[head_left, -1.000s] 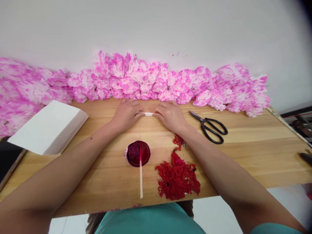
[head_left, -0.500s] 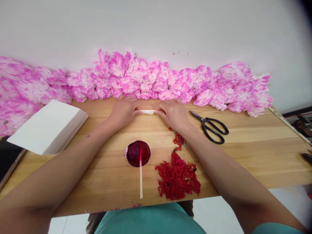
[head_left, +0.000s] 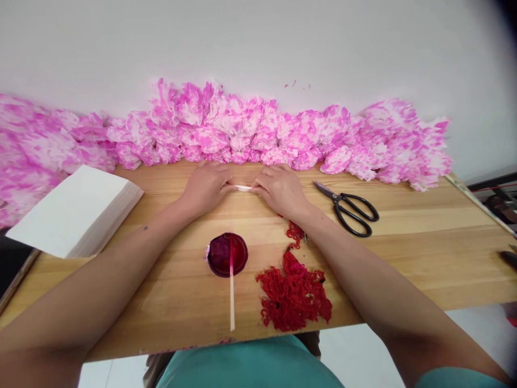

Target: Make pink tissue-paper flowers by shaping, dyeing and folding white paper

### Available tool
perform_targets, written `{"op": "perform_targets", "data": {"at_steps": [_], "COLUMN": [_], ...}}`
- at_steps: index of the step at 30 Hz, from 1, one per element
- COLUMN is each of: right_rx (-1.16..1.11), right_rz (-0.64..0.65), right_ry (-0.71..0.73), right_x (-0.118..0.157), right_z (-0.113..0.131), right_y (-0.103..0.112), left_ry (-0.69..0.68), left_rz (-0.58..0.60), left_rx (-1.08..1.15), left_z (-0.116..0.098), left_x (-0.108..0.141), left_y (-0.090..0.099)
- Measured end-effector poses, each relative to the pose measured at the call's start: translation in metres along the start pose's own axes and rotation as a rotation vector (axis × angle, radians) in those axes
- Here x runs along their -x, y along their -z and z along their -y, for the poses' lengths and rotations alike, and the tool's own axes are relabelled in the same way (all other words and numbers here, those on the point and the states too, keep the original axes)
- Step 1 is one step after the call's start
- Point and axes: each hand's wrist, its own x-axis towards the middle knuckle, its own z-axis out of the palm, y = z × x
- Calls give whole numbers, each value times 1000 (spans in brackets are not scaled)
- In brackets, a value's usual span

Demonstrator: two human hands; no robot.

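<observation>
Between my hands, low over the wooden table, is a narrow white strip of folded or rolled paper (head_left: 243, 188). My left hand (head_left: 207, 187) pinches its left end and my right hand (head_left: 280, 189) its right end, so only a short middle part shows. Both hands have the thumbs toward me and the fingers curled beyond the strip. Nearer to me stands a small dark bowl (head_left: 220, 258) of red-purple liquid, with a pale stick (head_left: 232, 302) resting in it. A tangled heap of red yarn (head_left: 297, 296) lies right of the bowl, with a strand running under my right wrist.
Black-handled scissors (head_left: 351, 210) lie right of my right hand. A thick stack of white paper (head_left: 76, 210) sits on the left. Crumpled pink-and-white paper bunches (head_left: 242, 129) line the table's back edge against the wall (head_left: 258, 43). A dark object (head_left: 508, 258) is at the far right.
My right hand has moved left toward my left hand, so less of the white strip shows between them. The view has shifted slightly; the other things lie as before.
</observation>
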Motion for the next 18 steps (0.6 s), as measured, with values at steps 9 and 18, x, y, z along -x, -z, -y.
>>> {"op": "perform_targets", "data": {"at_steps": [9, 18], "right_rx": [-48, -126], "right_rz": [-23, -42], "right_ry": [-25, 60], "right_x": [0, -1], "right_z": [-3, 3], "right_y": [-3, -8], "left_ry": [5, -119], "left_rz": [-4, -33], "left_rx": [-6, 35], "left_z": [2, -8], "left_x": [-2, -1], "left_y": [-2, -7]}}
